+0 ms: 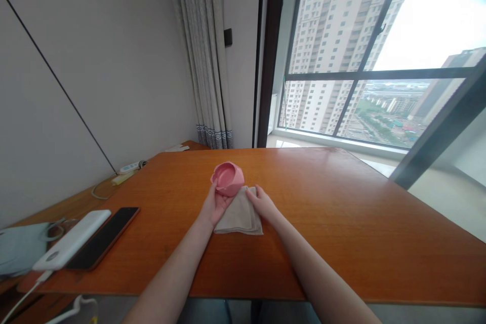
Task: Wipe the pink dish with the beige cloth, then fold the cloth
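My left hand (214, 207) is closed around the near side of a small pink faceted bowl (232, 182), thumb by its rim. The bowl is tilted so its round hollow faces me, and looks bare inside. Below and to the right of it, a folded beige-grey cloth (239, 216) lies flat on the table. With fingers closed at the cloth's upper right edge, my right hand (263, 204) grips it there. Its fingertips are partly hidden. The two hands are apart, with the cloth between them.
The brown wooden table (341, 233) spreads to both sides. At its left lie a black phone (104, 238) and a white power bank (74, 239) with a plugged-in cable. Farther left are a grey-blue pouch (23, 248) and a power strip (129, 167). A window (374, 75) stands behind.
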The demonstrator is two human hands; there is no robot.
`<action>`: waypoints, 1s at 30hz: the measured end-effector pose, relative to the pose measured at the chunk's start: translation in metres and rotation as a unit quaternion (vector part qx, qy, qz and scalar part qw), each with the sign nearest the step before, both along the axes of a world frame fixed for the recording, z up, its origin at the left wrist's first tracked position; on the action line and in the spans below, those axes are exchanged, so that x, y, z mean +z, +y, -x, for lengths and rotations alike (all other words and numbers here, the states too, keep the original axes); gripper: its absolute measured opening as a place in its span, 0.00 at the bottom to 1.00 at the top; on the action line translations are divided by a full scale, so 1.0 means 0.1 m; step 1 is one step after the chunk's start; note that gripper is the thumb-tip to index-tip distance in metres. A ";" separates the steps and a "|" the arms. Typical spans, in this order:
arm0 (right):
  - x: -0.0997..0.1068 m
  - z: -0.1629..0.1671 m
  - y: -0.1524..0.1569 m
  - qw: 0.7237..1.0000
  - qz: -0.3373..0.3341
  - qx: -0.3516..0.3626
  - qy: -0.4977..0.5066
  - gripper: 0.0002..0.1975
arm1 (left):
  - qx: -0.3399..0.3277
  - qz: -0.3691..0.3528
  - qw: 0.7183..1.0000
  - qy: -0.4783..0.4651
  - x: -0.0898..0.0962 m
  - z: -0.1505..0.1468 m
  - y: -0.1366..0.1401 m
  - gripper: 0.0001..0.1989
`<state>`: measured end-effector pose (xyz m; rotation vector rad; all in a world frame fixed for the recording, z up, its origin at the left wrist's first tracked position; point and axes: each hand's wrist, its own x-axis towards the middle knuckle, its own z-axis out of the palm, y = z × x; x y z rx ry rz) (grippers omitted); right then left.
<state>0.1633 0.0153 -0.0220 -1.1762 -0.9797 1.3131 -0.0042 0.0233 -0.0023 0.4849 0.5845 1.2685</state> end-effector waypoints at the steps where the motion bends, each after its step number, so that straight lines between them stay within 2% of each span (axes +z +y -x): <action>1: 0.02 -0.03 0.01 0.998 -0.034 -0.047 -0.036 0.25 | -0.012 0.002 1.000 0.014 -0.01 -0.02 -0.01 0.23; 3: 0.09 -0.07 0.02 0.985 -0.088 -0.102 -0.105 0.29 | -0.037 -0.009 0.998 0.050 -0.05 -0.05 -0.04 0.24; 4: 0.13 -0.09 0.01 0.984 -0.091 -0.092 -0.125 0.29 | -0.046 -0.020 0.996 0.072 -0.07 -0.07 -0.06 0.24; 8: 0.22 -0.07 -0.06 0.988 -0.030 0.037 -0.147 0.27 | -0.070 -0.064 0.985 0.145 -0.12 -0.13 -0.11 0.27; 11: 0.22 -0.11 -0.08 0.988 -0.005 0.044 -0.147 0.23 | -0.105 -0.087 0.977 0.162 -0.13 -0.15 -0.12 0.29; 14: 0.23 -0.35 -0.05 0.988 0.043 0.038 -0.145 0.18 | -0.115 -0.091 0.971 0.187 -0.13 -0.15 -0.09 0.29; 16: 0.24 -0.62 0.01 0.983 0.064 0.006 -0.172 0.17 | -0.072 -0.110 0.961 0.245 -0.14 -0.14 -0.06 0.24; 20: 0.25 -1.31 0.10 0.955 0.111 -0.101 -0.257 0.16 | 0.022 -0.191 0.913 0.358 -0.16 -0.10 -0.03 0.12; 25: 0.25 -1.99 0.12 0.925 0.151 -0.177 -0.301 0.16 | 0.010 -0.259 0.863 0.433 -0.16 -0.10 -0.05 0.09; 28: 0.26 -2.16 0.10 0.914 0.175 -0.201 -0.304 0.16 | -0.012 -0.288 0.830 0.477 -0.16 -0.12 -0.08 0.08; 30: 0.26 -2.20 0.08 0.912 0.188 -0.207 -0.300 0.16 | -0.020 -0.293 0.823 0.486 -0.17 -0.13 -0.09 0.08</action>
